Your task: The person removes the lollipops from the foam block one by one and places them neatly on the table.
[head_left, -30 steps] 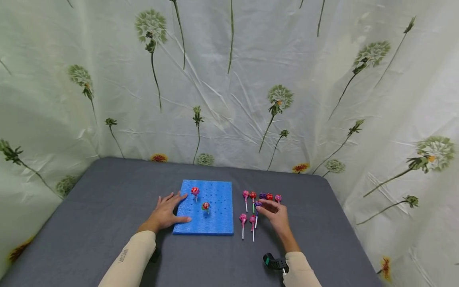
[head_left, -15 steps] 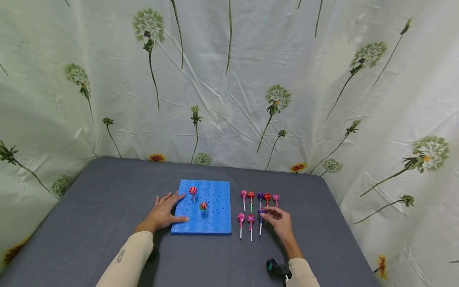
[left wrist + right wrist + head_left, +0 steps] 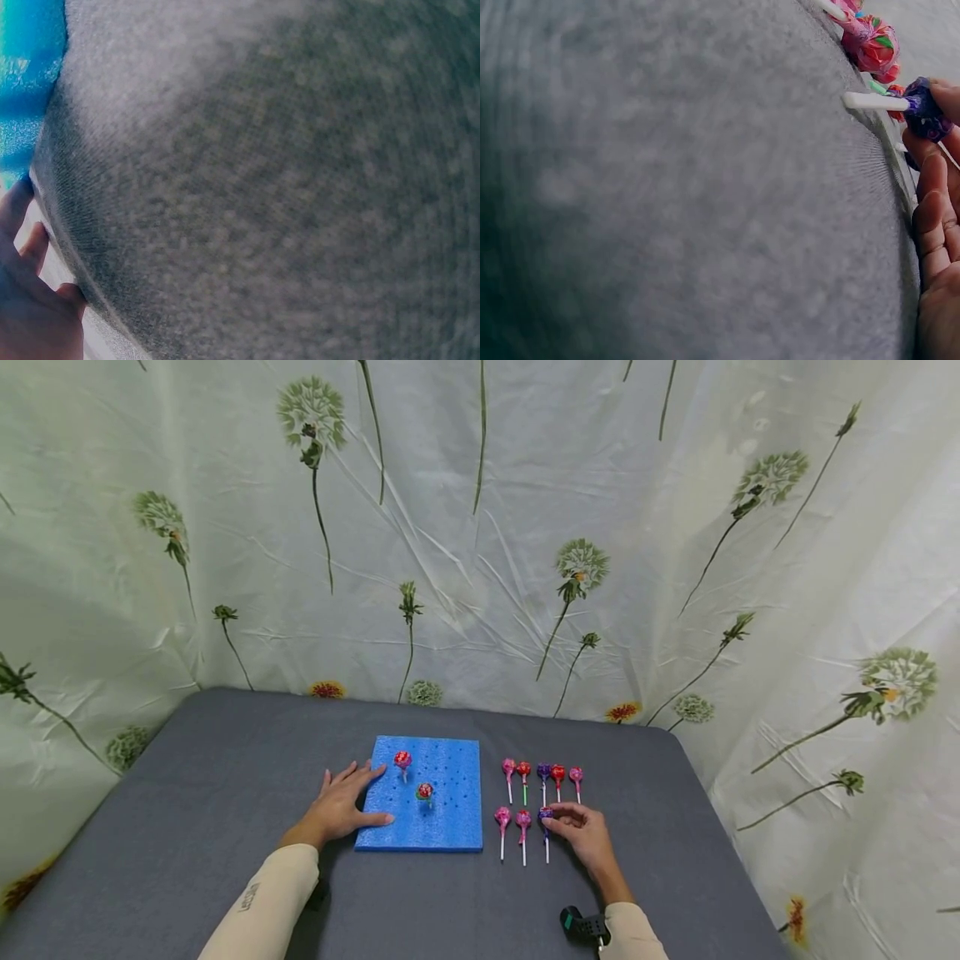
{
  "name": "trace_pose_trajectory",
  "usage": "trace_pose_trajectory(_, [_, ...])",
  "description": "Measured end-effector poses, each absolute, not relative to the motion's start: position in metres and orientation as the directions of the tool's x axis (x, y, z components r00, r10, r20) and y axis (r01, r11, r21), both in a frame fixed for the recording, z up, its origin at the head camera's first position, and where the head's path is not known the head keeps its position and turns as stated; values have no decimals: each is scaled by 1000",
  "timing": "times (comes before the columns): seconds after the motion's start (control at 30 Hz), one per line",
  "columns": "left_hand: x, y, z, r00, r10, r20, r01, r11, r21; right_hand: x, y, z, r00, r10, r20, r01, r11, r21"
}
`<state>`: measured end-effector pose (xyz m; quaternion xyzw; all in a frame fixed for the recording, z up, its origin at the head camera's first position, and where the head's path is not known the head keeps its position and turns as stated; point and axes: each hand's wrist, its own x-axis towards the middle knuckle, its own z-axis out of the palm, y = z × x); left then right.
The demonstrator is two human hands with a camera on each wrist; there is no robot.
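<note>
My left hand (image 3: pixel 339 808) lies spread at the left edge of a blue foam board (image 3: pixel 457 828), thumb and fingertips touching it. Two lollipops stand upright in the board: one red and pink (image 3: pixel 402 759), the other red with green (image 3: pixel 425 791). Between thumb and fingers, my right hand (image 3: pixel 588 839) pinches the purple-wrapped head of a lollipop (image 3: pixel 922 112), its white stick pointing toward me. This purple lollipop is at the right end of the front row, beside a pink lollipop (image 3: pixel 523 821). The left wrist view catches only part of the left hand (image 3: pixel 37 300) and board.
Behind the held lollipop lies a back row of several lollipops, including a second purple one (image 3: pixel 543 771) and a red one (image 3: pixel 557 772). Another pink lollipop (image 3: pixel 502 817) lies nearest the board. The grey cloth-covered table (image 3: pixel 255 760) meets a flower-print curtain (image 3: pixel 480 568).
My right hand has drawn the purple lollipop toward me and slightly right, out of the back row's edge and level with the pink ones in front. The left hand stays on the board.
</note>
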<state>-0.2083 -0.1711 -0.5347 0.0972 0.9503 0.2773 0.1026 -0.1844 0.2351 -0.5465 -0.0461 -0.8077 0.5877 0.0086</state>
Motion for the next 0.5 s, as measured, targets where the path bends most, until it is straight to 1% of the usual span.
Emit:
trace_pose_trajectory(0.17, [-208, -171, -535, -960, 241, -140, 128, 827, 548, -184, 235, -549, -998, 63, -15, 36, 339, -940])
trace_pose_trajectory(0.37, [-208, -172, -535, -962, 243, -127, 137, 826, 546, -185, 234, -555, -999, 44, 30, -9, 419, -908])
trace_pose_trajectory(0.5, [-208, -172, -535, -961, 252, -117, 148, 820, 552, -185, 233, -554, -998, 41, 45, -23, 428, -904])
